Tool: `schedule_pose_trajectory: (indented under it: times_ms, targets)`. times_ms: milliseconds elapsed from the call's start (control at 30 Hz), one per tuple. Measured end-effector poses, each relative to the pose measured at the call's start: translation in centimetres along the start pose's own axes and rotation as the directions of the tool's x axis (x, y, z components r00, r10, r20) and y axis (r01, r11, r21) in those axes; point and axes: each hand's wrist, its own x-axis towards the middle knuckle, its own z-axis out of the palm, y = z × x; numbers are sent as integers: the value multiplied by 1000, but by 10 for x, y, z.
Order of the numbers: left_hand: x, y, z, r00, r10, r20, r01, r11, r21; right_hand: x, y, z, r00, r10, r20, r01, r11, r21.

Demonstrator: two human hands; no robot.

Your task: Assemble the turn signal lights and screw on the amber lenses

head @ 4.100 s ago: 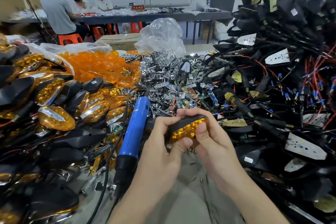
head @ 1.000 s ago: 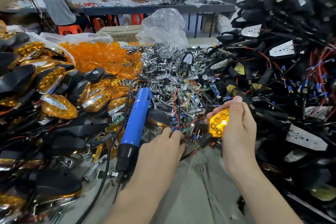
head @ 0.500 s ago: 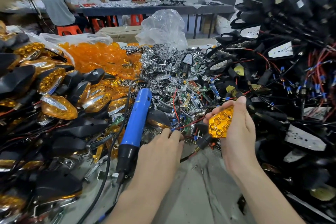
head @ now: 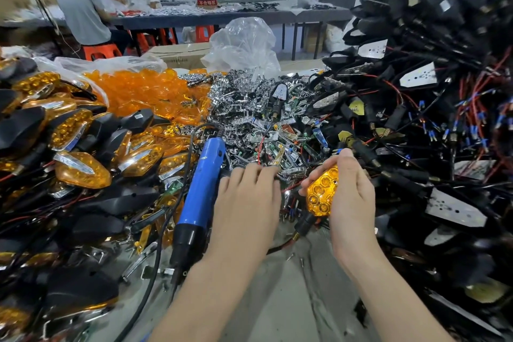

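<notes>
Black housings [head: 433, 44]: the biggest heap, stacked high along the right side, tangled with red and black wires.
Finished lights [head: 80, 169]: a pile of black bodies with amber fronts, filling the left side from near to far.
Worktable [head: 294, 302]: a grey strip bare only in the near middle, between the two forearms.
Amber lenses [head: 144, 89]: a loose heap at far left of centre, partly under clear plastic.
Plastic bag [head: 244, 44]: crumpled and clear, standing far centre behind the parts.
Chrome reflectors [head: 241, 108]: a glittering heap in the middle, just right of the lenses.
Blue screwdriver [head: 204, 189]: lying on the clutter, tip toward the near side, just left of the left hand and apart from it.
Left hand [head: 247, 208]: palm down, fingers stretched out and relaxed, tips resting at the near edge of the reflectors, grasping nothing visible.
Right hand [head: 352, 200]: fingers and thumb curled round the turn signal light.
Turn signal light [head: 322, 191]: held right of centre, honeycomb lens facing up, black stem and wire trailing to the worktable.
</notes>
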Motion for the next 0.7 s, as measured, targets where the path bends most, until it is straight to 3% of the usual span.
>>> schedule_pose_trajectory:
  times_ms: [133, 233, 400, 500, 533, 600, 700]
  targets:
    - [32, 14, 17, 982, 2, 186, -13, 998, 60, -1, 0, -1, 1000, 13, 1, -13, 1000, 2]
    - [40, 14, 27, 972, -13, 236, -3, 998, 65, -1, -1, 0, 1000, 25, -8, -25, 999, 33]
    - [36, 12, 22, 990, -44, 132, 43, 999, 8, 0, 0, -2, 999, 39, -9, -39, 999, 21]
    - [30, 5, 6, 991, -131, 18, 131, 965, -228, 0, -1, -2, 999, 51, 4, -51, 999, 17]
    - [26, 2, 0, 982, -191, 8, 180, 910, -373, 0, -2, -2, 998, 60, 10, -60, 998, 21]
    - [15, 0, -10, 953, -295, 76, 271, 708, -652, 0, -2, -2, 997, 73, 35, -73, 997, 23]
    - [-2, 1, -17, 930, -317, 186, 321, 455, -831, -1, 0, -1, 990, 102, 94, -98, 994, -50]
